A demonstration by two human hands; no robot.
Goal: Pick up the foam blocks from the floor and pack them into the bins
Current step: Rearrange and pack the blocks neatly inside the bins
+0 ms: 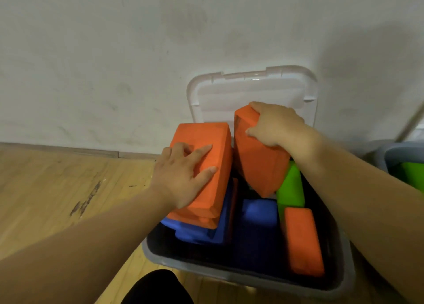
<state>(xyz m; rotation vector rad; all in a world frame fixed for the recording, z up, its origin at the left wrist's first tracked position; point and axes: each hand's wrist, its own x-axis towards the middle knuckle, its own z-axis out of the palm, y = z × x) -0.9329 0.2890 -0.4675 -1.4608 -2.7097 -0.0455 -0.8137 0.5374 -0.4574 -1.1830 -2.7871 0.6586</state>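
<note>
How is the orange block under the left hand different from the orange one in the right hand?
The left orange block lies face-up on other blocks; the right orange block hangs tipped, corner down, over the bin. The left hand presses on its block; the right hand grips its block's top. Both are orange foam bricks.

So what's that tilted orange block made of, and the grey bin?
The tilted orange block looks like foam: matte and finely grainy, with soft rounded edges. The grey bin seems to be hard plastic, with a smooth moulded rim and a slight sheen.
</note>
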